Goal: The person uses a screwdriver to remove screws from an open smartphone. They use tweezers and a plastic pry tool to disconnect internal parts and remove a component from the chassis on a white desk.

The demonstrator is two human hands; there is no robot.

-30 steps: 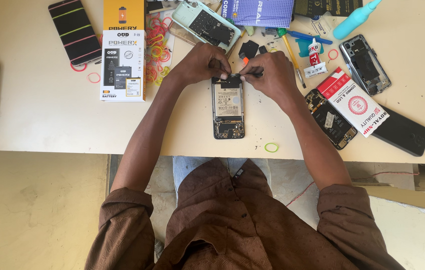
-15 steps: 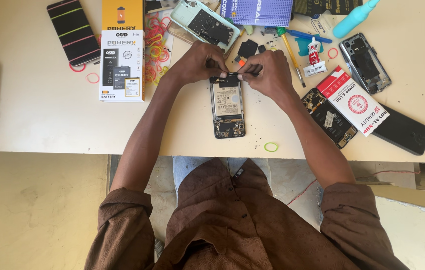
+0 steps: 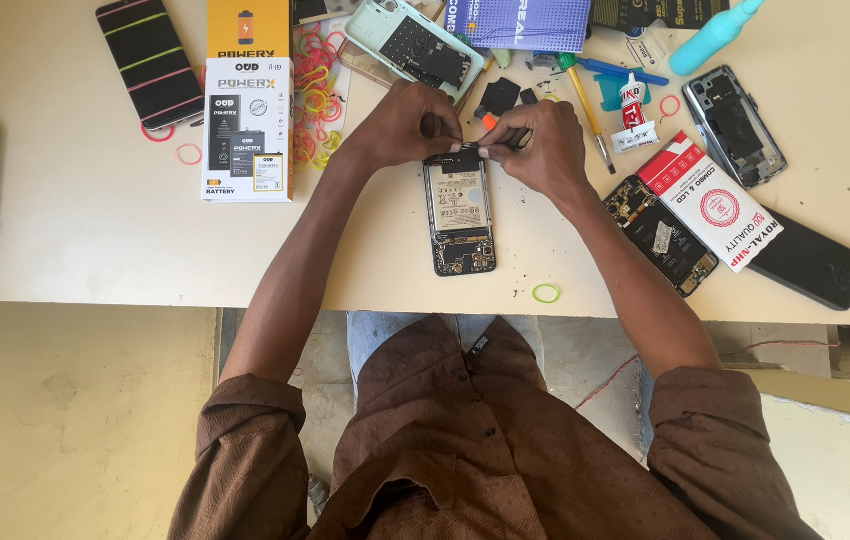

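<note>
Fingers of left hand & right hand pinch phone top, 12 o'clock; back off, battery in, reassembly left.

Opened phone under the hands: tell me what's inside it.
Inside the opened phone a battery fills the middle, with a circuit board at its near end. The far end is covered by the left hand and right hand.

Left hand slid a bit toward 3 o'clock, closer to the right hand. Fingers of both now pinched together at the 12 o'clock end of the open phone. Small dark tool in the right hand now mostly hidden. Phone shifted only a tiny bit.
</note>
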